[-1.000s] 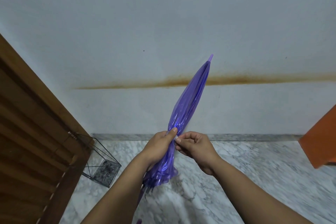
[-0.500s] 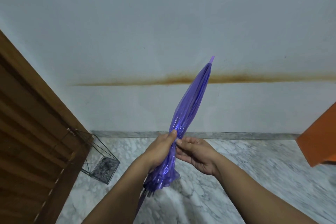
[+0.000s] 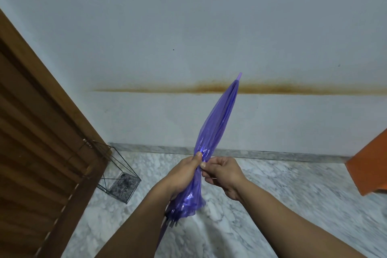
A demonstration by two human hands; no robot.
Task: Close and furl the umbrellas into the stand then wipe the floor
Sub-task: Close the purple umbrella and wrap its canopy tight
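Item: purple umbrella (image 3: 217,123), closed, canopy gathered, tip raised up and to the right; landmark for every entry below.

Step in hand, as judged: furling, probably fastening a band about the gathered canopy. To do it well, hold the folds tight and wrapped one way, draw the band snug around the waist and keep the ribs together at the lower end. No band can be made out.

Left hand (image 3: 184,176): on the umbrella's left, fingers curled round the gathered canopy, thumb up along it; gripping.

Right hand (image 3: 224,174): on the umbrella's right, fingers bent, fingertips pinching at the canopy's waist beside the left thumb. What it pinches is too small to tell.

Wire stand (image 3: 117,176): left of the umbrella and beyond the hands, on the marble floor (image 3: 282,195), against the slatted wooden door (image 3: 37,153); holds no umbrella.

Stained wall (image 3: 188,48): behind the umbrella.
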